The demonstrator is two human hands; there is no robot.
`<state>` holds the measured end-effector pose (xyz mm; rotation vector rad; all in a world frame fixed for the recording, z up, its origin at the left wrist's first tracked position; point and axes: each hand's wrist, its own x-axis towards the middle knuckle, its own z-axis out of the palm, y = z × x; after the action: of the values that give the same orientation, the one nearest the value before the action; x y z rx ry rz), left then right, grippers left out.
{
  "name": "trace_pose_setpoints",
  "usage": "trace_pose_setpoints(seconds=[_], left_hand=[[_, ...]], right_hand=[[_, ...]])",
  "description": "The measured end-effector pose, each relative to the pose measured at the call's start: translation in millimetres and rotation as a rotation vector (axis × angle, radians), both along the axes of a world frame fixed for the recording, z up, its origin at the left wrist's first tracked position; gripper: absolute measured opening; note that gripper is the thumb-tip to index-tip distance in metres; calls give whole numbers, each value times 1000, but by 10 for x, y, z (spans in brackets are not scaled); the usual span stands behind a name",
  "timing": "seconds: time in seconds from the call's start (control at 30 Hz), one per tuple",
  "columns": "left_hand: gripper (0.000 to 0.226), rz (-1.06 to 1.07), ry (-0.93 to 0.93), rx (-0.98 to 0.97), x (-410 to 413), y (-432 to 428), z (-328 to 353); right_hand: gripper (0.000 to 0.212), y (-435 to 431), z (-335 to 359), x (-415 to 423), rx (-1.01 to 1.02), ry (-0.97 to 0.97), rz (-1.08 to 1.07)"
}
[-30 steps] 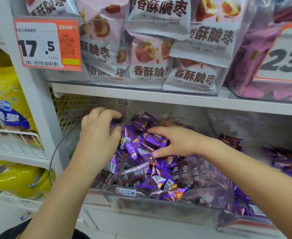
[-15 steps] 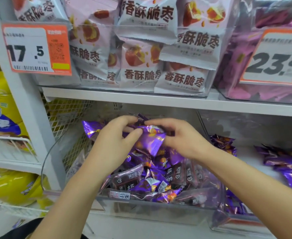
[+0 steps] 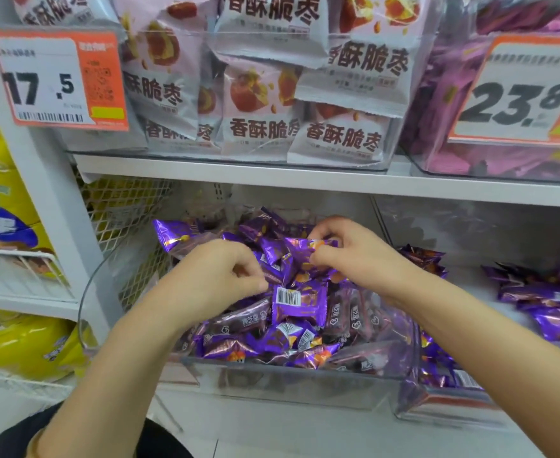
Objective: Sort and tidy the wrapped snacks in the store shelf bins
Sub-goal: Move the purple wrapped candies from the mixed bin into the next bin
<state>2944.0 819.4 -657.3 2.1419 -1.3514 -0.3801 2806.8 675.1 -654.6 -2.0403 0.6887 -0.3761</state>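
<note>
Pinching snack (image 3: 292,250) at both ends, left hand (image 3: 217,280) and right hand (image 3: 358,257), centre frame: lift clear of pile (image 3: 255,345), lay flat in bin (image 3: 288,383).

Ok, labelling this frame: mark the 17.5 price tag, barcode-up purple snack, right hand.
17.5 price tag (image 3: 57,81): head view, white number panel.
barcode-up purple snack (image 3: 300,307): head view, wrapper middle.
right hand (image 3: 358,256): head view, back of hand.
</note>
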Motion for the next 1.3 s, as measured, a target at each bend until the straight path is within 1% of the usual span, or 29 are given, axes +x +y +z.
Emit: trace_pose_setpoints(seconds=[0.1, 0.17, 0.2, 0.23, 0.3, 0.33, 0.37, 0.43, 0.5, 0.6, 0.7, 0.73, 0.8, 0.9, 0.93, 1.0, 1.07, 1.17, 1.23, 1.3], left_hand=[[8, -65, 124, 90, 49, 116, 20], [12, -77, 157, 109, 72, 182, 41], [12, -101, 155, 139, 72, 210, 54], [10, -138, 143, 193, 64, 234, 65], [9, -206, 101, 307, 36, 263, 77], [11, -220, 65, 340, 25, 271, 73], [12, -220, 14, 362, 23, 273, 63], [14, -202, -95, 398, 2, 270, 53], [18, -200, -155, 416, -23, 275, 51], [24, -217, -184, 425, -46, 292, 51], [14, -206, -196, 372, -38, 298, 25], [9, -197, -167, 341, -31, 296, 26], [6, -173, -38, 238, -10, 294, 53], [10, -53, 233, -28, 26, 280, 102], [11, -13, 289, -90, 35, 272, 104], [11, 30, 361, -134, 21, 239, 101], [13, 26, 479, -152, -48, 191, 109], [14, -28, 645, -189, -237, 83, 125], [14, -38, 724, -229, -390, -25, 110], [15, -1, 778, -271, -544, -150, 116]], right_hand=[[8, 66, 2, -87, 166, -76, 63], [8, 72, -3, -143, 162, -107, 106], [9, 92, 7, -168, 141, -75, 125], [9, 108, 5, -186, 70, 2, 155], [10, 152, -11, -188, -179, 204, 241], [12, 179, -17, -177, -279, 276, 277], [13, 199, -23, -163, -341, 315, 299], [15, 216, -31, -142, -393, 347, 311], [17, 223, -43, -140, -416, 346, 315], [18, 255, -71, -173, -396, 261, 284], [14, 282, -71, -223, -272, 162, 216], [12, 288, -57, -245, -211, 133, 201], [10, 274, -41, -283, -101, 77, 175], [10, 252, -11, -348, 61, -87, 168], [13, 252, 8, -375, 111, -152, 177], [21, 250, 45, -441, 195, -247, 218], [23, 277, 88, -505, 204, -277, 295], [24, 331, 134, -572, 136, -281, 381], [25, 340, 148, -623, 116, -302, 368], [21, 290, 144, -733, 125, -346, 308]])
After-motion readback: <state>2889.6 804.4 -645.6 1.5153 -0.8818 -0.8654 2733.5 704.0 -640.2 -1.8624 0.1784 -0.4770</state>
